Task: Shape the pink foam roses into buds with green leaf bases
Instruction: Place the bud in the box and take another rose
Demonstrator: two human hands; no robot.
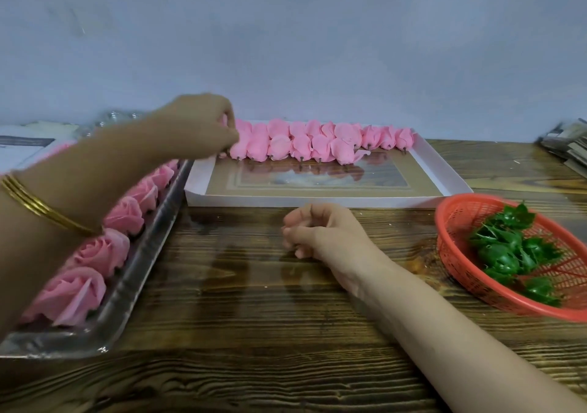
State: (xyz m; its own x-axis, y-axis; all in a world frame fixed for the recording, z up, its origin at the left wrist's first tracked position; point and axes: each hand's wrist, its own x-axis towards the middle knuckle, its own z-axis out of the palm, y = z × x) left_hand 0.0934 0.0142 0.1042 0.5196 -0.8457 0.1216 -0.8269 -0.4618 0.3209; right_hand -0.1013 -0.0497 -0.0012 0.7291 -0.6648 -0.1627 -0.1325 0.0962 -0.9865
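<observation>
Left tray: a clear plastic tray hugs the worktop's left side, packed with open pink foam roses in a line. Light, soft stuff, and the petals will crease if squeezed, so cup one low around its base.
Left hand: reaching over that tray, gold bangles on the wrist, the left hand curls at the near-left end of the bud row. It looks to be pinching the end bud, though blur smears the fingers.
Centre box: a shallow white cardboard box holds the shaped pink foam buds, two rows tight against its far wall, with short dark stubs pointing this way. The glossy floor in front of them is bare, so new buds have room there.
Box edge: the near wall is low, but a dragged wrist could catch it, so lift over.
Worktop: dark wood-grain worktop, a broad open stretch between tray, box and basket.
Right hand: the right hand rests on the wood, fingers loosely curled, nothing visible in it.
Right basket: a red plastic mesh basket sits near that hand, holding green leaf bases. Stiffer and spiky-tipped, so pick one by the cup, not the points.
</observation>
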